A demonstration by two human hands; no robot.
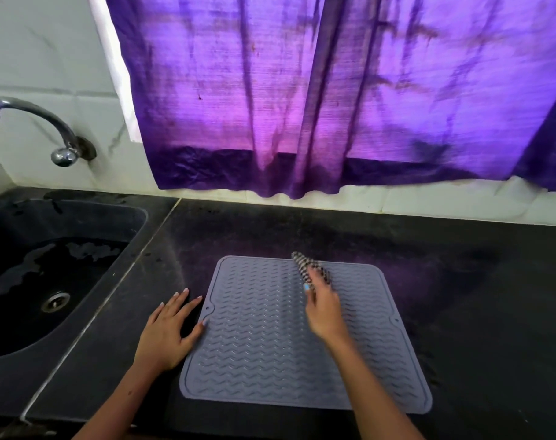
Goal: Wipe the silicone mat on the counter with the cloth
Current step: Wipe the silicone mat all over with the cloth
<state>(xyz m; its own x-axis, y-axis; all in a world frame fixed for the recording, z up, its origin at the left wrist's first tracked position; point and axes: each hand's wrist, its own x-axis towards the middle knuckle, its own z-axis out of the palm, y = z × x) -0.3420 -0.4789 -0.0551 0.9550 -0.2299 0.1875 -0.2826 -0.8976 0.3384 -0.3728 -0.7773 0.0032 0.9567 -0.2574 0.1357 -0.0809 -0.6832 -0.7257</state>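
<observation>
On the silicone mat (270, 344), cloth (303, 265) under right hand (322, 308) fingertips.

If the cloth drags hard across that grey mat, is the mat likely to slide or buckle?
Probably it would slide a little: the mat lies flat on a smooth dark counter, and the left hand rests at its edge, seemingly bracing it. It looks thin and floppy, so it may ripple. The right hand grips the cloth.
</observation>
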